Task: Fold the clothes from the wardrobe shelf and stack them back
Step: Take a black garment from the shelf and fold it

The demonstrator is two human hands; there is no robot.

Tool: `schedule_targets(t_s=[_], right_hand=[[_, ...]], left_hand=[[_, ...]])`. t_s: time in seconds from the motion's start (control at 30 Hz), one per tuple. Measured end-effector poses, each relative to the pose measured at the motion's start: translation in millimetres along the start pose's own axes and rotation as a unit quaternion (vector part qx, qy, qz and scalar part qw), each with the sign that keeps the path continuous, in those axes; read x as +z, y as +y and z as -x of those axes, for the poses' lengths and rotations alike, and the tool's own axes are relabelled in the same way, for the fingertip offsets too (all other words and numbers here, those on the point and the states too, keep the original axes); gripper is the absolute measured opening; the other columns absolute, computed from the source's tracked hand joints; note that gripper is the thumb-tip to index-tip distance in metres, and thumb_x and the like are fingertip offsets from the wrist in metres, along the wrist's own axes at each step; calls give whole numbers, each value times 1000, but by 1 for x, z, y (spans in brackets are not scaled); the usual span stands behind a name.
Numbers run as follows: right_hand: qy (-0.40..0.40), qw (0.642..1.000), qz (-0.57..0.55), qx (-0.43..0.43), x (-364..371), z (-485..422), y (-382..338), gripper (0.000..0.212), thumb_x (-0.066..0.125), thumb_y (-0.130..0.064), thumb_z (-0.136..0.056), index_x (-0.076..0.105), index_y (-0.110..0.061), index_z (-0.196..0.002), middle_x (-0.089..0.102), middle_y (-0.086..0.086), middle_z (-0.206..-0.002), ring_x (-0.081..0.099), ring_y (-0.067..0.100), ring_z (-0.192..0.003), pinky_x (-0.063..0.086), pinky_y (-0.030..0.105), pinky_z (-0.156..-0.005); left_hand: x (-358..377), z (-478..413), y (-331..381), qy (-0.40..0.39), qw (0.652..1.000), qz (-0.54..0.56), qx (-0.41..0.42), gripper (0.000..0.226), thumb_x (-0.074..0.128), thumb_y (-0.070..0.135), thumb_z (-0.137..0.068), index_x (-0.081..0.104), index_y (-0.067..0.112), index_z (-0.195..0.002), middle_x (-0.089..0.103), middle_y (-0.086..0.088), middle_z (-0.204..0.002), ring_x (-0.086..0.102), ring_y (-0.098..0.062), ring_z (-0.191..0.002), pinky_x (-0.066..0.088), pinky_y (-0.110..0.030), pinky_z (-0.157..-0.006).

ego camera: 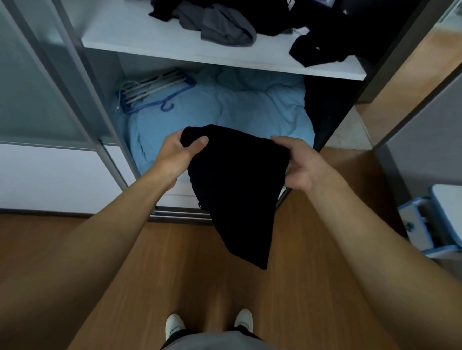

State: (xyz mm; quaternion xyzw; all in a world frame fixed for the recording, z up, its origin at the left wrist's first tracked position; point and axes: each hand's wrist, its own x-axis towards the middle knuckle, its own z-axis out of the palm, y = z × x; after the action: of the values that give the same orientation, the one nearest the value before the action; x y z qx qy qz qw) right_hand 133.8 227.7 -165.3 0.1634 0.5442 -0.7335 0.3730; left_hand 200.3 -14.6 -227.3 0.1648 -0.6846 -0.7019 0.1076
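Observation:
A black garment (237,186) hangs in the air in front of the open wardrobe, narrowing to a point toward the floor. My left hand (178,155) grips its upper left corner, thumb on top. Its upper right edge is pinched by my right hand (297,162). Above, the white wardrobe shelf (141,36) carries a crumpled grey garment (222,25) and loose black clothes (318,49) at its back and right end.
Below the shelf lies a light blue duvet (228,107) with blue hangers (153,91) on its left. A frosted sliding door (27,81) stands at the left. A blue and white chair (449,220) stands at the right. My feet rest on wood flooring (165,265).

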Motion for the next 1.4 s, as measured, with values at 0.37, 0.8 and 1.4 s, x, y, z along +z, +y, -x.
schedule_targets(t_s=[0.37, 0.8, 1.4], right_hand=[[26, 952, 217, -214, 4, -4, 31, 26, 67, -23, -96, 71, -4, -113, 77, 9, -103, 74, 18, -91, 58, 25, -81], [62, 990, -68, -112, 30, -3, 16, 23, 68, -22, -95, 71, -3, -107, 78, 14, -94, 75, 29, -90, 61, 45, -83], [41, 938, 184, -292, -36, 10, 17, 34, 83, -23, -81, 70, -21, -112, 77, -6, -106, 72, 10, -101, 57, 19, -86]], left_hand=[[-8, 2, 5, 24, 981, 156, -111, 20, 80, 38, -83, 81, 18, -82, 78, -8, -97, 76, -22, -91, 60, -27, -70], [-18, 36, -46, -110, 983, 105, -106, 35, 59, 55, -91, 59, 34, -119, 69, 25, -118, 53, 4, -124, 40, -16, -102], [47, 1, 25, 54, 998, 25, -13, 50, 56, 40, -100, 61, -8, -115, 68, -28, -115, 67, -39, -105, 56, -50, -93]])
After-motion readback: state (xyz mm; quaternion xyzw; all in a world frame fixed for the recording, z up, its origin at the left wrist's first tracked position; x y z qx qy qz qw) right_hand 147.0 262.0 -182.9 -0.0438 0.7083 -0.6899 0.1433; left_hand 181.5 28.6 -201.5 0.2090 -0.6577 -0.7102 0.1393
